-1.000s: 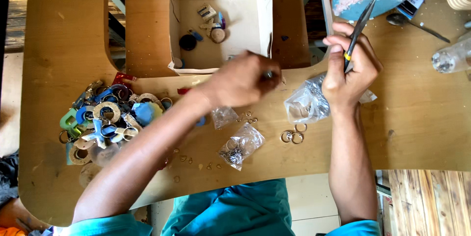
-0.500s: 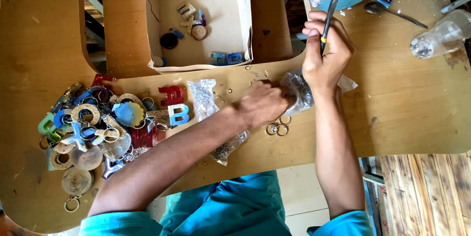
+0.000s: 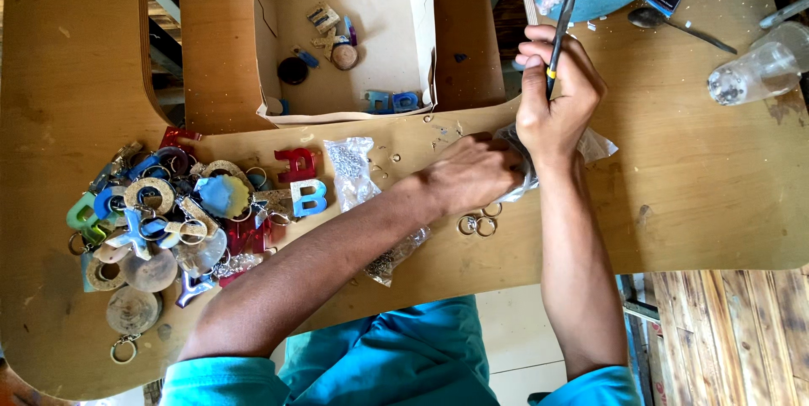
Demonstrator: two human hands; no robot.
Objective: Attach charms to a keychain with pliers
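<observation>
The right hand [image 3: 556,98] pinched a thin tool [image 3: 561,18] at upper right; the left hand [image 3: 472,174], fingers curled, gripped a clear bag [image 3: 594,146] beside rings [image 3: 476,225] on the surface [image 3: 699,195].

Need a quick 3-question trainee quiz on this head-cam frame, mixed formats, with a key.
1. True or false: the right hand holds a thin dark tool upright.
2. Where is the left hand? A) inside the cardboard box B) at the clear plastic bag C) on the keychain pile
3. Fill in: beside the red letter lies a ___ letter.

Key: 1 true; 2 B; 3 blue.
</observation>
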